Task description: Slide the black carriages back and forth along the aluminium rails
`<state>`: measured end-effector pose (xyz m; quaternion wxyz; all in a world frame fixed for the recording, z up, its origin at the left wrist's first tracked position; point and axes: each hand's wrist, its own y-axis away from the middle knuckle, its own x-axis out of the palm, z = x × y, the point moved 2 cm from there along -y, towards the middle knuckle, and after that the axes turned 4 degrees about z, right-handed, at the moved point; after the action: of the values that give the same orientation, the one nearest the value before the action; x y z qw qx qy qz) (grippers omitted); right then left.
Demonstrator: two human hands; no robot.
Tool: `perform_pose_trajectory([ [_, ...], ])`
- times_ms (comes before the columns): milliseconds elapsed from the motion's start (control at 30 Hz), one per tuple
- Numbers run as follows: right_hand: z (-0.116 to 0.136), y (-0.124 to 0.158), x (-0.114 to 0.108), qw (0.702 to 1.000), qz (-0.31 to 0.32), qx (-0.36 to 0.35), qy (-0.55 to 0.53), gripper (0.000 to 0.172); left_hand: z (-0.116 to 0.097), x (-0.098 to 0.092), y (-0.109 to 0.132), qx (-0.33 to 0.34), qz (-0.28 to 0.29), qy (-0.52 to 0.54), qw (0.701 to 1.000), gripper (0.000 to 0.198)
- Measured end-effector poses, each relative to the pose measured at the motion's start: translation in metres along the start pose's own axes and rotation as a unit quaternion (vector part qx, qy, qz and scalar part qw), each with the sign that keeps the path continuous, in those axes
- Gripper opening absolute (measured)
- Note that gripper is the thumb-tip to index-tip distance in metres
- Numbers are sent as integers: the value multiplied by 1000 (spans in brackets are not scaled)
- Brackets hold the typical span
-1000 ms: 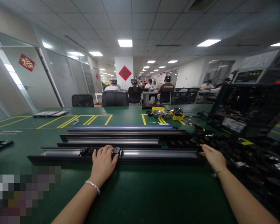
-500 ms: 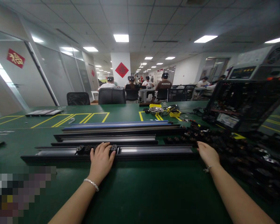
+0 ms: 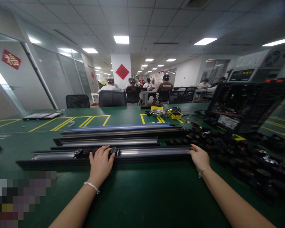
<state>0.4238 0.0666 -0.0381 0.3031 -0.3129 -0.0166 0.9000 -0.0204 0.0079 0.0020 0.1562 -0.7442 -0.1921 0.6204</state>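
A long rail (image 3: 154, 153) with black edges and a shiny channel lies crosswise in front of me. Several black round-faced modules (image 3: 78, 153) that look like power sockets sit in its channel, left of the middle. My left hand (image 3: 101, 161) is curled over these modules, its fingers closed on them and hiding some. At the rail's right end, my right hand (image 3: 200, 158) has its thumb and fingers closed around the tip. Whether a small part is also between those fingers is hidden.
More rails (image 3: 109, 141) lie parallel behind, one with a blue strip (image 3: 121, 127). A heap of black parts (image 3: 247, 161) spreads at right, below an open dark computer case (image 3: 242, 107). Farther back are a metal bowl (image 3: 157, 112) and cables. Several people sit at distant tables.
My right hand has moved left, from just past the rail's end onto it. The left hand stays on the modules. The view has shifted slightly.
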Motion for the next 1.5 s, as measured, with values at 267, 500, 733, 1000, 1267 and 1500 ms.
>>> perform_pose_trajectory([
  [267,5,-2,10,1000,11,18,-17,50,4,-1,0,-11,-3,5,1000,32],
  [500,1,-1,18,999,-14,14,-30,47,7,-3,1,-17,-2,5,1000,32],
  [733,1,-1,17,999,-4,9,-45,46,8,-5,2,-19,2,-6,1000,33],
  [1000,-6,-4,20,997,-16,0,-74,49,6,-5,3,-15,13,-5,1000,33],
  [1267,-10,-6,17,993,-47,0,-104,47,-3,-7,5,-1,6,-14,1000,32],
  [1500,-12,-6,18,991,-51,-11,-124,45,-7,-4,6,36,-17,-34,999,34],
])
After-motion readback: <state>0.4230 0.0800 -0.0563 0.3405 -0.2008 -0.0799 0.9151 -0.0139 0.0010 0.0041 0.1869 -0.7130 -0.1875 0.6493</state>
